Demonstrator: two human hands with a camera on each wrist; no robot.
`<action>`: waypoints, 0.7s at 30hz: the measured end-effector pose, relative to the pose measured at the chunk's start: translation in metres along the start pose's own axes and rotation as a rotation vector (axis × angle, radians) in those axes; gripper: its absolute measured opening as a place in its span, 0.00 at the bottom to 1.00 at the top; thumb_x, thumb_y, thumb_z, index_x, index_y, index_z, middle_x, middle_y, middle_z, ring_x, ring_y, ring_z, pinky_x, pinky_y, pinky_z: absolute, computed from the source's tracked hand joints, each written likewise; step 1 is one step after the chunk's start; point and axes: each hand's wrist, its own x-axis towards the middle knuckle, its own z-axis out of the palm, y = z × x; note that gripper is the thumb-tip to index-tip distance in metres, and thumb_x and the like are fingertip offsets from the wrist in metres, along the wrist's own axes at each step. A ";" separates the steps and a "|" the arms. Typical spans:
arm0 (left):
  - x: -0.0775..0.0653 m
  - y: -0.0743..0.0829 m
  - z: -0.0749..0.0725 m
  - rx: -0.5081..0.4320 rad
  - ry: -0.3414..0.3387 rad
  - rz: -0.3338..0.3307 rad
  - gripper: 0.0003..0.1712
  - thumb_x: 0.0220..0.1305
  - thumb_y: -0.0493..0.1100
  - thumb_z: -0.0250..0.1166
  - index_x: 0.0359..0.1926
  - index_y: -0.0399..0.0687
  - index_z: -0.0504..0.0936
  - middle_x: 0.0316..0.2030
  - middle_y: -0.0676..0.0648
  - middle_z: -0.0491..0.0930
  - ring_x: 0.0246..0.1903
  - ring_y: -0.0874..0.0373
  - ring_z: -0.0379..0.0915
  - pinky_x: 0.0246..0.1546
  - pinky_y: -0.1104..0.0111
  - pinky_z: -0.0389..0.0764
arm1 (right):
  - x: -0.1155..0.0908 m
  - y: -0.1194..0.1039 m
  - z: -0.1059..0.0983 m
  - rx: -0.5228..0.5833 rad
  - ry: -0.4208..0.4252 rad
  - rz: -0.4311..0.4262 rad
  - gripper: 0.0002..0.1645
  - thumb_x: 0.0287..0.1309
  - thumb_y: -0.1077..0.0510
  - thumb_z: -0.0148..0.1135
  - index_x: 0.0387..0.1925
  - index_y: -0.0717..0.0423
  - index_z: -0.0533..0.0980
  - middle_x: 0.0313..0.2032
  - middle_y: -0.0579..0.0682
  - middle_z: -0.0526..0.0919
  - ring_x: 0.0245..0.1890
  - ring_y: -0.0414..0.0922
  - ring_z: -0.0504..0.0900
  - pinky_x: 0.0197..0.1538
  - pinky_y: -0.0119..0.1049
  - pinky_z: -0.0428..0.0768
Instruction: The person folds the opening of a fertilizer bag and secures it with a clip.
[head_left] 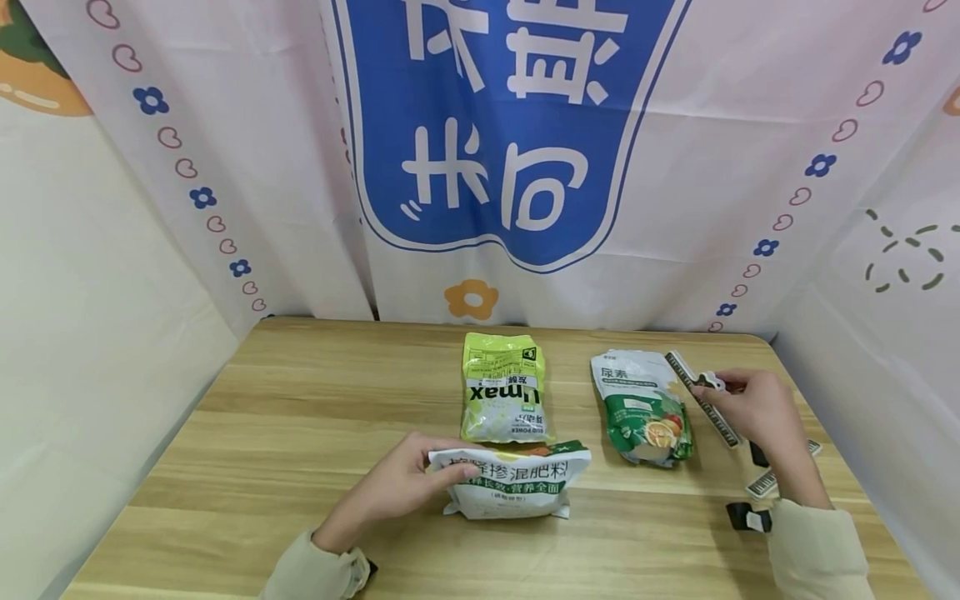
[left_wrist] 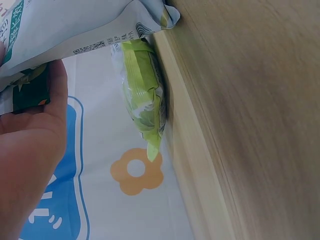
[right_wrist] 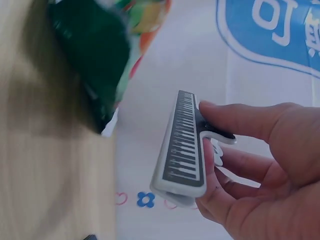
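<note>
In the head view my left hand [head_left: 405,483] grips the left end of a white fertilizer bag [head_left: 517,500] with green print, thumb on its front. The bag stands on the table with its top edge up; in the left wrist view the fingers pass behind the bag [left_wrist: 75,42]. My right hand [head_left: 761,412] pinches the handle of a long bag-sealing clip [head_left: 722,423] with a piano-key pattern. In the right wrist view the clip [right_wrist: 182,145] is between thumb and fingers. Just left of it lies a white and green pouch [head_left: 637,408] with fruit pictures.
A lime-green and white bag [head_left: 502,387] lies behind the gripped bag. Near the right sleeve are another piano-patterned clip [head_left: 762,483] and a small black and white item [head_left: 747,517]. Printed cloth [head_left: 675,283] hangs at the wooden table's [head_left: 300,400] back edge.
</note>
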 end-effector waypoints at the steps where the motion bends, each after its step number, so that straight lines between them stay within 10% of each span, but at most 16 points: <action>1: 0.000 0.000 0.000 0.000 0.001 0.001 0.15 0.75 0.49 0.66 0.57 0.53 0.89 0.46 0.47 0.91 0.27 0.65 0.74 0.27 0.76 0.76 | -0.001 -0.003 0.000 0.005 -0.005 -0.010 0.36 0.68 0.43 0.68 0.60 0.72 0.80 0.47 0.68 0.85 0.40 0.55 0.81 0.34 0.36 0.76; 10: 0.001 -0.001 0.000 0.008 0.008 0.018 0.14 0.74 0.49 0.67 0.56 0.53 0.89 0.42 0.47 0.91 0.21 0.71 0.64 0.23 0.77 0.70 | -0.017 -0.039 -0.007 0.046 -0.004 -0.124 0.31 0.71 0.40 0.65 0.58 0.62 0.83 0.31 0.53 0.80 0.29 0.44 0.73 0.27 0.34 0.69; 21: 0.000 -0.001 0.000 0.022 0.003 0.022 0.15 0.75 0.50 0.66 0.57 0.54 0.89 0.46 0.48 0.92 0.30 0.66 0.77 0.31 0.75 0.79 | -0.035 -0.070 -0.012 0.110 0.005 -0.243 0.26 0.67 0.43 0.71 0.55 0.59 0.85 0.41 0.56 0.90 0.33 0.39 0.82 0.31 0.30 0.81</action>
